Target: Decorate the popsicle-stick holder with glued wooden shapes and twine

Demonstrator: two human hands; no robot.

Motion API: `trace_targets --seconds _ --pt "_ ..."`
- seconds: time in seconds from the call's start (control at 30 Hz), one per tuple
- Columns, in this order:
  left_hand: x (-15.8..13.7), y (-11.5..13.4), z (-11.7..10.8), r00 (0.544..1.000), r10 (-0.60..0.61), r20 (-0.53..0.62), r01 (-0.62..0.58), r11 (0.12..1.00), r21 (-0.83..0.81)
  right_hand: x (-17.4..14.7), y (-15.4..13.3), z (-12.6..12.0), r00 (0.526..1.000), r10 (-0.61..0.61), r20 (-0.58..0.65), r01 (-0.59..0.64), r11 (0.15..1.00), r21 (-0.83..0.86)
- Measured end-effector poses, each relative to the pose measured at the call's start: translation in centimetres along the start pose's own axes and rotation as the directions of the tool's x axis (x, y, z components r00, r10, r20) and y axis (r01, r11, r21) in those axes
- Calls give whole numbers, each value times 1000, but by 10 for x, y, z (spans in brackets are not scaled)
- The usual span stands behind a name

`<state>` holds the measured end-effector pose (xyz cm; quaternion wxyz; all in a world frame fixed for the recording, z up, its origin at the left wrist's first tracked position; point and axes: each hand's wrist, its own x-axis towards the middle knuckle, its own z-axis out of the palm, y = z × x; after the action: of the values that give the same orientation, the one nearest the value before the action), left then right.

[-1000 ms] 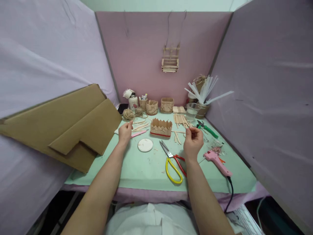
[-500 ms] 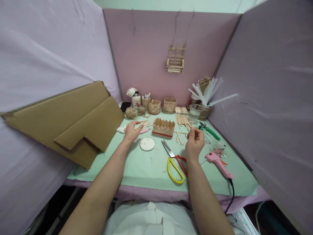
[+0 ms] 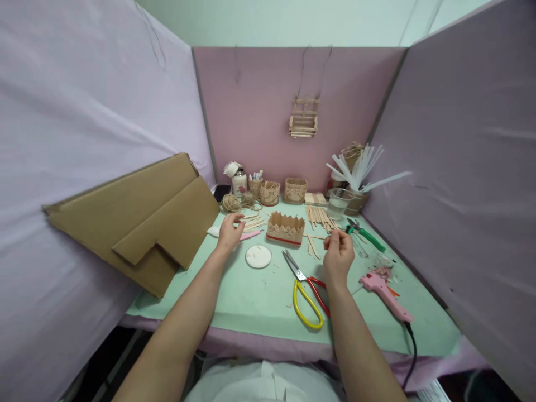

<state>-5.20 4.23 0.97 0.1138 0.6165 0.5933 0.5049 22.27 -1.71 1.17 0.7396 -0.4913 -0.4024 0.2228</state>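
My left hand (image 3: 230, 231) is over the left side of the table, beside thin wooden sticks (image 3: 253, 223) and a pink pen-like tool (image 3: 250, 235). Its fingers curve loosely apart, with nothing visible in them. My right hand (image 3: 338, 258) is closed in a pinch right of centre; whatever its fingertips hold, if anything, is too small to make out. Between the hands stands a small brown box (image 3: 285, 229) with a zigzag rim and a red line along its base. In front of it lie a white round lid (image 3: 258, 256) and scissors (image 3: 307, 287) with yellow and red handles.
A pink glue gun (image 3: 385, 293) and green-handled pliers (image 3: 368, 235) lie at right. Behind are a clear cup of water (image 3: 337, 205), white strips (image 3: 360, 167), woven containers (image 3: 295, 191) and twine (image 3: 231, 203). Folded cardboard (image 3: 138, 223) leans at left.
The view has tilted up, so everything sits lower in the picture. My left fingers have drawn a little closer together; my right hand keeps its pinch.
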Motion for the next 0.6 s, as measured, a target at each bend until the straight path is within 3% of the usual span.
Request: trace_targets --seconds 0.17,0.37,0.5,0.6 --pt "12 10 -34 987 -113 118 124 988 -92 0 5 2 999 29 22 -28 999 -30" --pt "32 2 -78 988 -138 74 134 990 47 -1 5 3 998 41 48 -38 997 -66" --pt "48 -14 -78 992 -119 -52 127 972 197 -1 6 4 996 55 64 -51 996 -74" --pt "68 -18 -60 996 -74 -42 83 948 307 -1 7 5 995 65 81 -59 996 -68"
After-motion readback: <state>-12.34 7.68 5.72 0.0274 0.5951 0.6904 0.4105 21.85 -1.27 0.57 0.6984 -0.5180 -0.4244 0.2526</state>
